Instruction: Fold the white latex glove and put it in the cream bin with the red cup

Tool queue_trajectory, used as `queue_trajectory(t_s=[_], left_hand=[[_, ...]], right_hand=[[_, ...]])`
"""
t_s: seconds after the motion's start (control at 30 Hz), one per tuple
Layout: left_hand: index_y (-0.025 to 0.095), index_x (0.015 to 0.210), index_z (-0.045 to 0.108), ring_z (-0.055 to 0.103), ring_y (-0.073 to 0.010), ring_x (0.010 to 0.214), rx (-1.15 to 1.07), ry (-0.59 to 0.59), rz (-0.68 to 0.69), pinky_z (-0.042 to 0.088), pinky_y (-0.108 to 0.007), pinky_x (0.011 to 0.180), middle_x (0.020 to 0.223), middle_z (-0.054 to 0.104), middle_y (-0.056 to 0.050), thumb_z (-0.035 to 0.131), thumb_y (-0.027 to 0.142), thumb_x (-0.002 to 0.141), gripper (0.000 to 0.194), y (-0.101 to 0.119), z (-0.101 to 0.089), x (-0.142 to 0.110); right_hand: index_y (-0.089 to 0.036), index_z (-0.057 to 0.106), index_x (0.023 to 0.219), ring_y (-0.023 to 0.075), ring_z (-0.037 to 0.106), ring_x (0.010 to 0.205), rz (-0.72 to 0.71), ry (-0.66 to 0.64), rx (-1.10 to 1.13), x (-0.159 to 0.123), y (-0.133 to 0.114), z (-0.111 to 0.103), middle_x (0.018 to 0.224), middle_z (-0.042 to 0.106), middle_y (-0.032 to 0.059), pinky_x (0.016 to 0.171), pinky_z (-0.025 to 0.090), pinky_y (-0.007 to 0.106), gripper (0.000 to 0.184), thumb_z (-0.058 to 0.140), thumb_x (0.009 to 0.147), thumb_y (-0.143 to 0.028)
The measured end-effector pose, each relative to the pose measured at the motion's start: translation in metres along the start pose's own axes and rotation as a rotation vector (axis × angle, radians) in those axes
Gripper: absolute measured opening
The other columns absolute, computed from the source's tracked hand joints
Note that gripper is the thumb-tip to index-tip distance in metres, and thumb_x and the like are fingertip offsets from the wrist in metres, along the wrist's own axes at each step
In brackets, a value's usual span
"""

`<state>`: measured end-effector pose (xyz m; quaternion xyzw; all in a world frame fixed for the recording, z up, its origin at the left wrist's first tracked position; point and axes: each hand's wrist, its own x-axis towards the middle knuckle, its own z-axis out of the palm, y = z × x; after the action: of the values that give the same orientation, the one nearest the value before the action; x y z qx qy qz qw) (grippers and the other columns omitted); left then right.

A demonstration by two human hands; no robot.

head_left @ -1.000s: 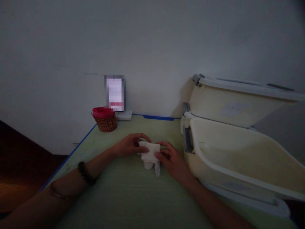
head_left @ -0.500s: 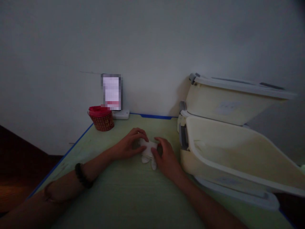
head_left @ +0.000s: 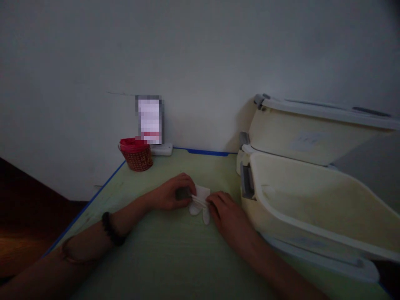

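A small folded white cloth piece (head_left: 203,192) lies on the green tabletop between my hands, with two rounded, sock-like ends pointing towards me. Whether it is a pair of socks I cannot tell for sure. My left hand (head_left: 176,191) pinches its left edge between thumb and fingers. On the other side, my right hand (head_left: 225,210) grips the right edge, its thumb hidden beneath the fingers. A folded layer stands slightly raised between the two grips.
To the right stands a big cream plastic bin (head_left: 250,208) with its lid (head_left: 281,133) raised. A small woven basket with a red lining (head_left: 137,158) sits at the back left, beside a lit, blurred screen (head_left: 150,121) propped on a white block (head_left: 162,150).
My right hand has shifted from the cloth's top to its right edge, fingers now over it. A fold has been lifted towards me. The view has turned slightly left.
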<state>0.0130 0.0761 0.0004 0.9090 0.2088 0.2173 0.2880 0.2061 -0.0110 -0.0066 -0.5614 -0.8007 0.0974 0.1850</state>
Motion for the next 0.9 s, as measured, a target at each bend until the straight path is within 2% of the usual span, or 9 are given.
queue_trajectory(t_s=[0.2, 0.4, 0.5, 0.6, 0.73, 0.9], left_hand=[[0.015, 0.084, 0.06, 0.053, -0.0167, 0.085, -0.103, 0.04, -0.019, 0.041, -0.031, 0.079, 0.084, 0.057, -0.006, 0.054, 0.02, 0.078, 0.01, -0.003, 0.0, -0.001], [0.015, 0.083, 0.063, 0.053, -0.0162, 0.082, -0.247, 0.119, -0.083, 0.043, -0.03, 0.076, 0.084, 0.057, -0.006, 0.056, 0.026, 0.078, 0.014, -0.004, -0.001, -0.001], [0.015, 0.082, 0.066, 0.053, -0.0174, 0.084, -0.341, 0.106, -0.087, 0.042, -0.03, 0.076, 0.086, 0.055, -0.006, 0.058, 0.028, 0.076, 0.016, -0.006, -0.004, -0.002], [0.016, 0.085, 0.067, 0.052, -0.0192, 0.088, -0.408, 0.081, -0.063, 0.041, -0.031, 0.08, 0.089, 0.054, -0.006, 0.052, 0.031, 0.079, 0.022, -0.009, -0.006, -0.003], [0.016, 0.085, 0.066, 0.052, -0.0192, 0.088, -0.288, 0.089, -0.037, 0.041, -0.032, 0.081, 0.087, 0.056, -0.007, 0.045, 0.031, 0.084, 0.026, -0.007, -0.002, -0.002], [0.016, 0.079, 0.062, 0.05, -0.017, 0.085, 0.01, 0.035, -0.051, 0.041, -0.03, 0.079, 0.082, 0.056, -0.006, 0.05, 0.028, 0.081, 0.017, 0.0, 0.007, 0.002]], right_hand=[[-0.017, 0.056, 0.096, 0.0207, 0.057, 0.084, 0.008, 0.037, -0.017, -0.001, 0.001, 0.002, 0.093, 0.059, 0.0086, 0.072, 0.047, 0.036, 0.025, 0.035, 0.085, -0.009], [-0.018, 0.054, 0.098, 0.0194, 0.059, 0.081, -0.011, 0.147, 0.005, -0.001, -0.004, -0.003, 0.096, 0.058, 0.0092, 0.065, 0.047, 0.033, 0.026, 0.032, 0.086, -0.011], [-0.018, 0.054, 0.097, 0.0186, 0.059, 0.08, -0.038, 0.177, -0.001, -0.001, -0.006, -0.007, 0.098, 0.058, 0.0095, 0.064, 0.048, 0.032, 0.026, 0.031, 0.086, -0.012], [-0.016, 0.055, 0.095, 0.0184, 0.058, 0.08, -0.07, 0.162, -0.035, -0.003, -0.009, -0.01, 0.1, 0.057, 0.0097, 0.064, 0.048, 0.031, 0.024, 0.034, 0.085, -0.013], [-0.016, 0.059, 0.089, 0.0202, 0.058, 0.081, -0.109, 0.044, -0.091, -0.007, -0.012, -0.01, 0.097, 0.058, 0.0095, 0.069, 0.048, 0.035, 0.02, 0.041, 0.08, -0.012], [-0.018, 0.059, 0.089, 0.0218, 0.056, 0.083, -0.098, -0.076, -0.058, -0.009, -0.011, -0.012, 0.087, 0.061, 0.0071, 0.074, 0.045, 0.038, 0.019, 0.044, 0.078, -0.012]])
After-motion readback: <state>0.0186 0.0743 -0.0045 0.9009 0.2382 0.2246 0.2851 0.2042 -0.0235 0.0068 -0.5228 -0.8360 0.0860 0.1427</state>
